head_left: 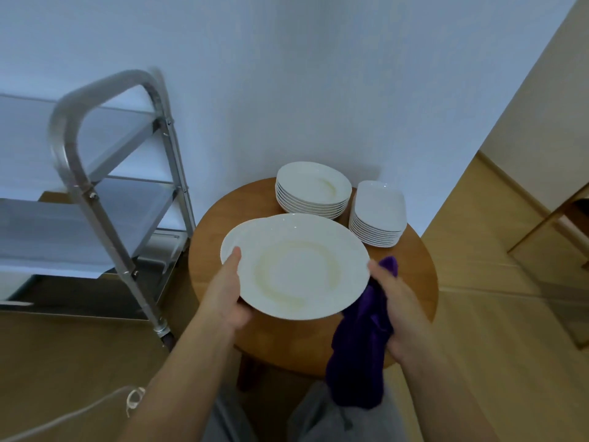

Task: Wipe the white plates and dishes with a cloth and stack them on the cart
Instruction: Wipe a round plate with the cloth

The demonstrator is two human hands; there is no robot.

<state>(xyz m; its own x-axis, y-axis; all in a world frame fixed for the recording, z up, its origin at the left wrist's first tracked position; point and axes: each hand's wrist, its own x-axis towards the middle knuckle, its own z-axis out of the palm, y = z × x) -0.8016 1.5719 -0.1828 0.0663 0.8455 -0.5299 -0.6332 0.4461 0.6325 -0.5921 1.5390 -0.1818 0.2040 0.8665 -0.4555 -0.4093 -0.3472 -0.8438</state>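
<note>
- Holding a plate [296, 266] over the round table [411, 275], the person seems to be at the start of a wipe, judging by how things lie.
- The left hand [224, 295] grips the plate's left rim, thumb on top and the other fingers hidden beneath.
- The right hand [393, 301] is curled round a purple cloth [360, 352], which hangs down from it below the plate's right edge; the thumb sits at the rim.
- The plate is lifted off the table and tilted a little toward the camera; a second white edge shows behind its left side, which may be another plate, though this cannot be told for sure.
- A yellowish ring marks the plate's well; whether it is a stain or reflected light cannot be told.
- Two stacks wait at the back of the table: round plates [312, 189] and, just beside them on the right, squarish dishes [377, 215].
- The cart [105, 199] stands to the left of the table; no crockery shows on the shelves in view.
- The next move likely calls for bringing the cloth up onto the plate's face and rubbing round the well, with the left hand steadying the rim.
- After that the plate would need carrying left to a cart shelf, so most of the task looks undone.
</note>
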